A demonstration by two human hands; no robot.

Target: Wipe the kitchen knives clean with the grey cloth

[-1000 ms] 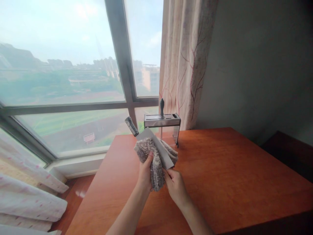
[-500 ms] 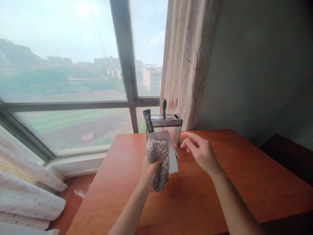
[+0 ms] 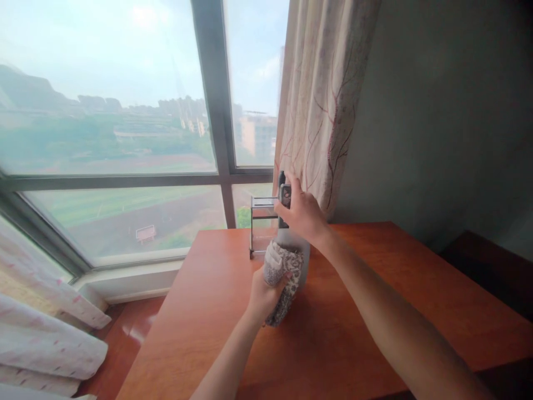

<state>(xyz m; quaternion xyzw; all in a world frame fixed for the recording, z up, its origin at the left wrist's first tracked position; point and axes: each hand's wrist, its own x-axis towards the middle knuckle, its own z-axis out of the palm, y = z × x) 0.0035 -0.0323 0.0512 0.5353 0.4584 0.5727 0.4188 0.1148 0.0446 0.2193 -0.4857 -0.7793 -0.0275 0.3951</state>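
Note:
My left hand (image 3: 266, 291) grips a fluffy grey-and-white patterned cloth (image 3: 287, 278), which is folded around the blade of a cleaver (image 3: 306, 261). The cleaver is held handle up above the table, its broad metal blade partly showing beyond the cloth. At the top, my right hand (image 3: 306, 208) closes on the black handle (image 3: 285, 194), with the thumb across it and the fingers partly hidden behind. Behind the cleaver stands a metal frame (image 3: 260, 201) with an upright black knob (image 3: 282, 176); my right hand and the cleaver cover its right part.
The reddish-brown wooden table (image 3: 375, 278) reaches up to the window (image 3: 166, 211). A beige curtain (image 3: 320, 100) hangs behind its far edge, beside a dark wall (image 3: 425, 111). Another curtain (image 3: 45, 328) hangs at the lower left, above the floor.
My right hand has moved left and up from beside the blade and taken the cleaver's handle. My left hand, the cloth and the cleaver have shifted right, the handle now more upright.

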